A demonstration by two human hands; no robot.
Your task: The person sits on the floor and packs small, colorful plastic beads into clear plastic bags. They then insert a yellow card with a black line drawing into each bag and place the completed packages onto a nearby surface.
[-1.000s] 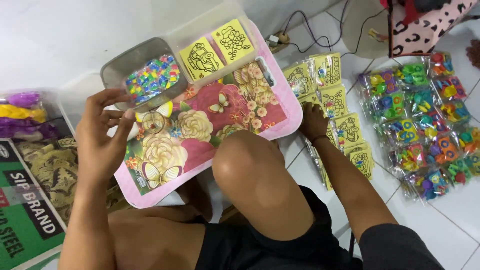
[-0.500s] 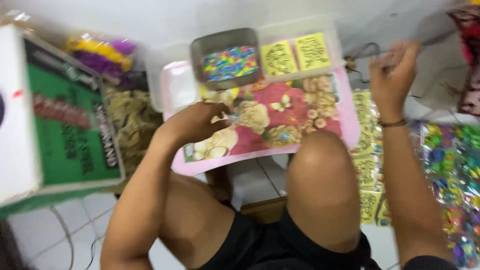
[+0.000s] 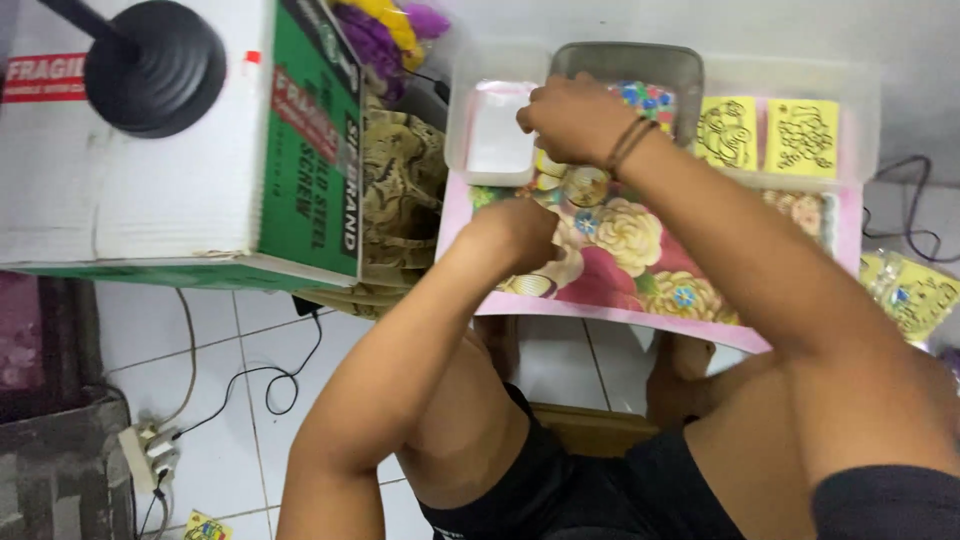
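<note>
Nearest to us, at six o'clock, our bare knees frame a patch of white tiled floor [image 3: 250, 400], with a power strip [image 3: 150, 455] and a black cable at eight o'clock. Just past the knees lies the pink floral tray [image 3: 640, 270], filling the middle of the view. Our left hand [image 3: 515, 235] rests on its near left part, fingers curled into a loose fist against the flower print; we cannot tell whether anything is pinched inside. Beyond it, our right hand [image 3: 570, 120], corded bracelet at the wrist, reaches across to twelve o'clock, its fingers bent down and closed at the near edge of the grey tin of coloured beads [image 3: 650, 80]; what they grip is hidden. Just left of the tin sits a clear plastic tub [image 3: 490, 130], and to its right, at one o'clock, two yellow picture cards [image 3: 765, 135]. At ten o'clock stands a white-and-green cardboard box [image 3: 200, 150].
</note>
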